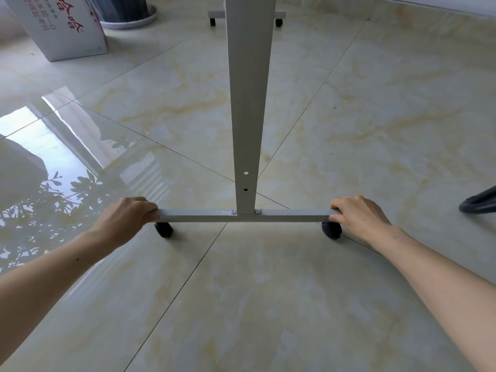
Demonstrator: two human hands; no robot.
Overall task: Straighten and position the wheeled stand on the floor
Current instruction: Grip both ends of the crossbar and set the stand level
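Note:
The wheeled stand (248,103) is a white metal frame standing on the tiled floor. Its upright post rises from the middle of a near foot bar (241,215). Two black casters carry that bar, one under the left end (163,229) and one under the right end (332,230). My left hand (128,217) grips the bar's left end. My right hand (358,217) grips its right end. A second foot bar with casters (279,22) shows at the far end, partly hidden behind the post.
A white cardboard box (67,25) with red print stands at the back left, beside a dark ribbed pot on a white saucer (128,14). A dark curved object (479,202) juts in at the right edge. Glossy marble tiles (268,291) surround the stand.

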